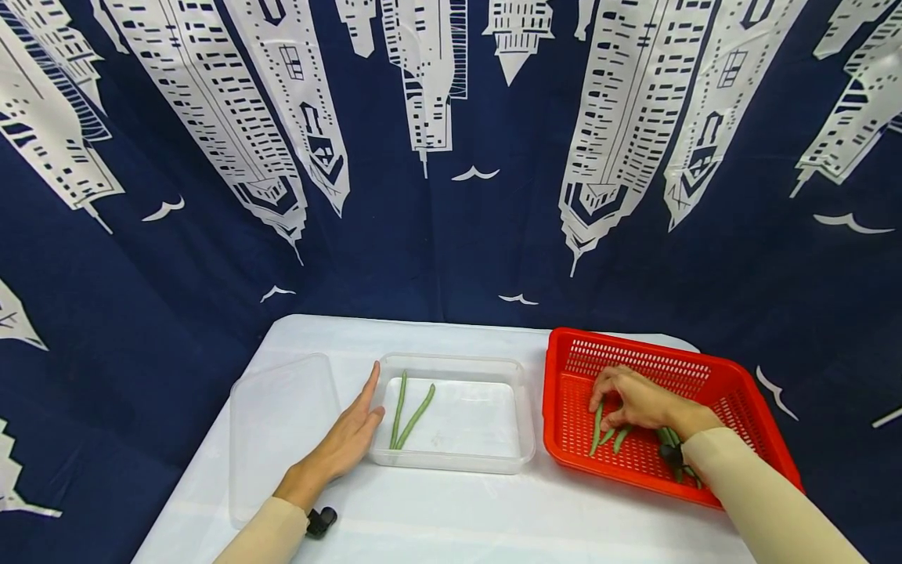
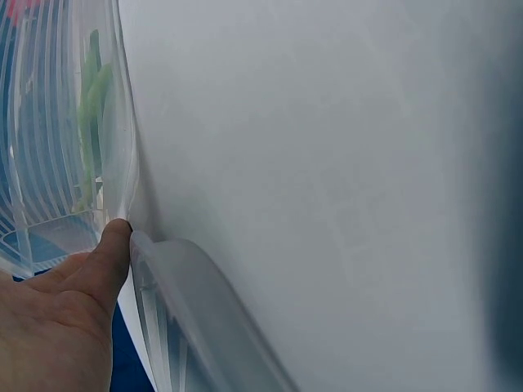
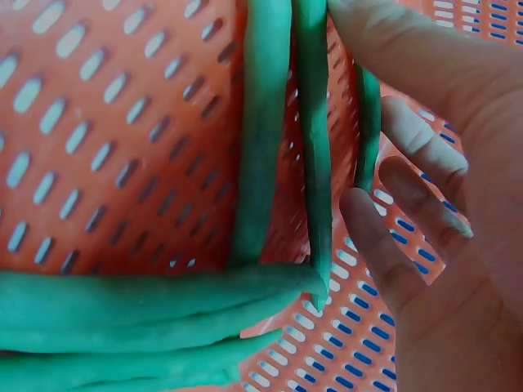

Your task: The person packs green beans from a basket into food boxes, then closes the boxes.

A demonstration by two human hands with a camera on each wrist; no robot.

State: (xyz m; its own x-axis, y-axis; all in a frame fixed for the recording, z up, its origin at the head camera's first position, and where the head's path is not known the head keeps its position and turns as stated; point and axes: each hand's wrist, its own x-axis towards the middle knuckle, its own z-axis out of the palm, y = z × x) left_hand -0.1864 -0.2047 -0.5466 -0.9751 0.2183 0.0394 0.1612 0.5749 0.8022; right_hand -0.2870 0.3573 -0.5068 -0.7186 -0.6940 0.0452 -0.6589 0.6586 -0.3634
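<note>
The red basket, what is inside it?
Inside the red basket lie several green beans, and the person's right hand reaches in and touches them. More beans run under the hand and wrist, so their full count stays hidden.

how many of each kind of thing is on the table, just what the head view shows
green beans in the clear container: 2
green beans in the red basket: at least 4, some hidden under the right hand
clear container: 1
clear lid: 1
red basket: 1
total: at least 9 things
The left hand rests open against the container's side.
</note>
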